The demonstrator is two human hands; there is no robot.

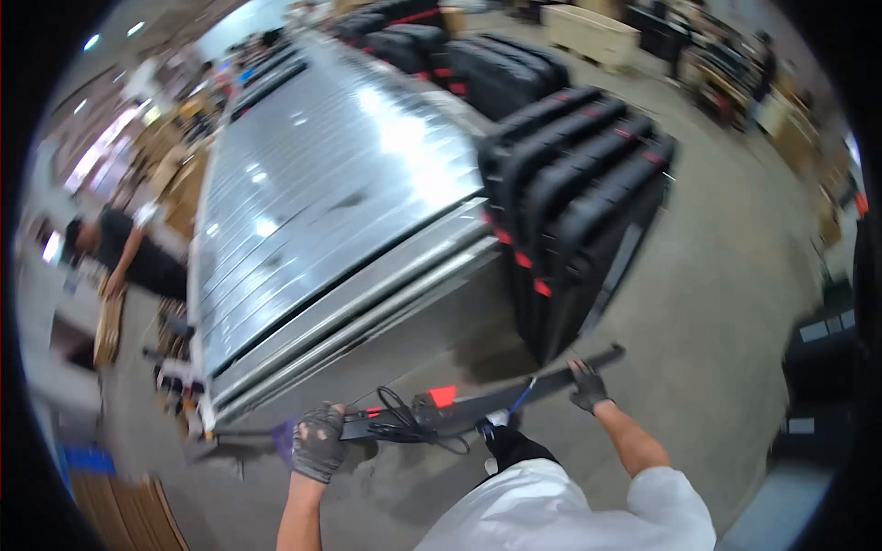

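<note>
A long black flat unit, seen nearly edge-on, is carried across the front of my body. My left hand, in a grey glove with bare fingertips, is closed around its left end. Toward the other end my right hand, gloved too, grips the edge. A coiled black cable hangs loosely over the unit beside my left hand. Near the cable sits a bright red patch on the unit. The unit's underside is hidden from me.
Ahead stands a long metal-topped conveyor. Several black units with red marks lean upright along its right side. A person in dark clothes works at the left. Dark boxes stand at the right, and flattened cardboard lies lower left.
</note>
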